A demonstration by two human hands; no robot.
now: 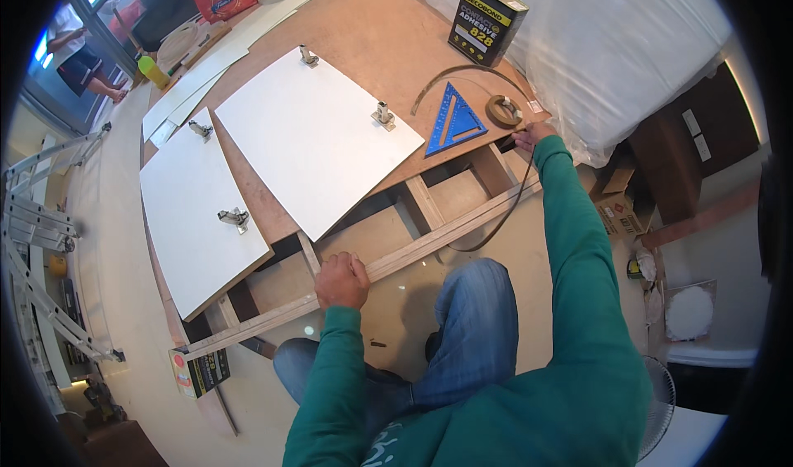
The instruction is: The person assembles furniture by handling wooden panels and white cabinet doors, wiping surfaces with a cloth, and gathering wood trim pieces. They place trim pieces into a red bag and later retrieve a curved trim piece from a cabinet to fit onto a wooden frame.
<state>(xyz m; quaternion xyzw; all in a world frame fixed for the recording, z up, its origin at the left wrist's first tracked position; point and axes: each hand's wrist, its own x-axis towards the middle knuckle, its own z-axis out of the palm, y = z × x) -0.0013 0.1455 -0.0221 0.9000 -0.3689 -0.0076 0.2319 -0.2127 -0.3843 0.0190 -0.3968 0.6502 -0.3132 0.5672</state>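
My left hand (343, 280) is closed and rests at the front wooden rail (413, 256) of a low compartmented frame; whatever its fingers hold, if anything, is hidden. Stretched out to the frame's far right end, my right hand (537, 134) pinches a thin brown edging strip (525, 178). That strip hangs down over the rail and curls below it. Just beyond this hand lie a roll of brown edging (502, 112) and a blue triangular square (453, 123). Two white panels with metal hinges, a larger one (318, 137) and a narrower one (194, 219), lie across the frame to the left.
A black adhesive tin (487, 23) stands at the back, before plastic-wrapped goods (619, 46). Another tin (201, 372) is on the floor by the frame's left end. An aluminium ladder (41, 227) stands left. Cardboard boxes (621, 203) sit right. Another person (78, 54) is far left.
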